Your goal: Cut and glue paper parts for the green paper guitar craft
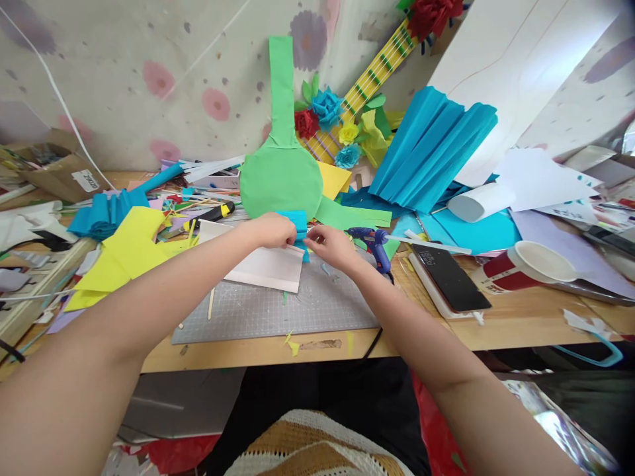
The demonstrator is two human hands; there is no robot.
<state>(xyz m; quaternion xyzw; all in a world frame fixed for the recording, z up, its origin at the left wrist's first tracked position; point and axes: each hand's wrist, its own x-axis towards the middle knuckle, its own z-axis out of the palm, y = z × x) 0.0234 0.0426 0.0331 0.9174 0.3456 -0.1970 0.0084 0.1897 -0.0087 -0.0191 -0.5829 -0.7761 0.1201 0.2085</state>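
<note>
A strip of blue crepe paper (299, 225) lies at the far right corner of a white card (265, 268) on the grey cutting mat (278, 317). My left hand (272, 231) is closed over the strip, its fingertips pressed down by the card's edge. From the right, my right hand (331, 246) pinches the strip's side between thumb and fingers; the exact contact is partly hidden. Just beyond that hand rests a blue glue gun (374, 244) with a white glue stick in it. Behind both hands stands a round green paper shape (282, 182) with a long neck.
Yellow paper (131, 248) and a black-and-yellow cutter (214, 213) lie left. On the right are a phone (450, 276), a paper cup (526, 266) and a white paper roll (481, 201). Pleated blue paper (431, 149) and a flower-decorated yellow guitar neck (380, 69) lean at the back.
</note>
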